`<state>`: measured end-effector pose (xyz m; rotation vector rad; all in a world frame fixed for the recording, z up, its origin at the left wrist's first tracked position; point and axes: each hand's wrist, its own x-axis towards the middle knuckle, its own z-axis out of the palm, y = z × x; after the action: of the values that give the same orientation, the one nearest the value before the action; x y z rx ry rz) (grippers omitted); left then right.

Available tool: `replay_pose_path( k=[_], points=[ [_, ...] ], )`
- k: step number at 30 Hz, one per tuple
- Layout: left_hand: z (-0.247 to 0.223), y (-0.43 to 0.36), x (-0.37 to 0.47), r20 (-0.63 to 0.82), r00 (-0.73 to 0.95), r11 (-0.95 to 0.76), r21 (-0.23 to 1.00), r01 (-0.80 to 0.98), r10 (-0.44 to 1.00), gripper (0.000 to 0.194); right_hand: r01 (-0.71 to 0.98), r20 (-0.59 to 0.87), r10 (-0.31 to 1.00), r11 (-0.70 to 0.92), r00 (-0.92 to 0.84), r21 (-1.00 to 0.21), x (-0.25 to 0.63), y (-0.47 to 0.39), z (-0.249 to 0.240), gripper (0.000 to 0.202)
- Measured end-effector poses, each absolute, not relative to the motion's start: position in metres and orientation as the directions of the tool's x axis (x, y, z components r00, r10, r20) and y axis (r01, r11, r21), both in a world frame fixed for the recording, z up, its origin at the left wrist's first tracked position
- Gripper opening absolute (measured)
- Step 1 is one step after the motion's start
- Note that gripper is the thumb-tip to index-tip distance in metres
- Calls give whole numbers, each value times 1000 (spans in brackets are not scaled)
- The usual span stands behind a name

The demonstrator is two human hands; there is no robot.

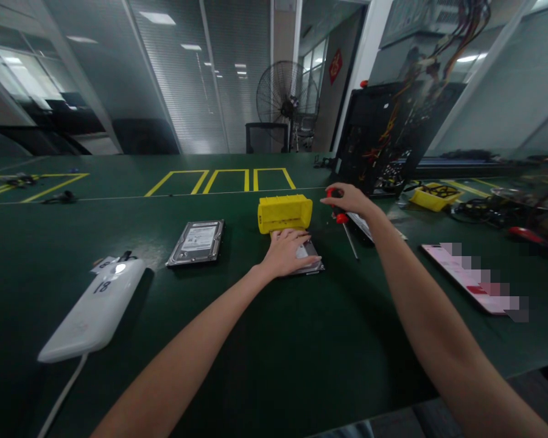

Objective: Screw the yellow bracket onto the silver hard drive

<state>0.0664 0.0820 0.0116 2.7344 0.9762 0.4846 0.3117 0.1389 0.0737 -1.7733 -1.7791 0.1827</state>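
Note:
My left hand (287, 252) lies with its fingers spread over a hard drive (314, 267) on the green table, just in front of a yellow bin (285, 214). The hand covers much of that drive. My right hand (348, 201) is closed round the red and black handle of a screwdriver (351, 240), whose shaft points down toward the table. Behind the screwdriver, another drive (361, 226) is partly hidden by my right hand and forearm. A further hard drive (199, 242) lies label up to the left.
A white device with a cable (95, 310) lies at the left, a pink phone (466, 277) at the right. An open black computer case (369, 140) stands at the back right, near a yellow tray (432, 199) and tangled cables (488, 210). Yellow tape outlines mark the far table.

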Motion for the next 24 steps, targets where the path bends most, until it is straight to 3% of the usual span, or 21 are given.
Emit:
replay_pose_path(
  k=[4,13,19,24],
  points=[
    [11,82,67,252,727,-767,276,579,639,74,911,31,999,-28,45,-411,302,138,65,47],
    [10,82,67,244,726,-763,283,581,643,74,943,-314,947,-162,65,-292,294,134,58,34],
    [13,81,67,227,730,-761,283,584,645,72,966,-312,948,-130,55,-222,284,131,60,33],
    [11,82,67,237,726,-762,276,587,645,72,983,-171,985,-15,-16,-182,278,130,77,34]
  ],
)
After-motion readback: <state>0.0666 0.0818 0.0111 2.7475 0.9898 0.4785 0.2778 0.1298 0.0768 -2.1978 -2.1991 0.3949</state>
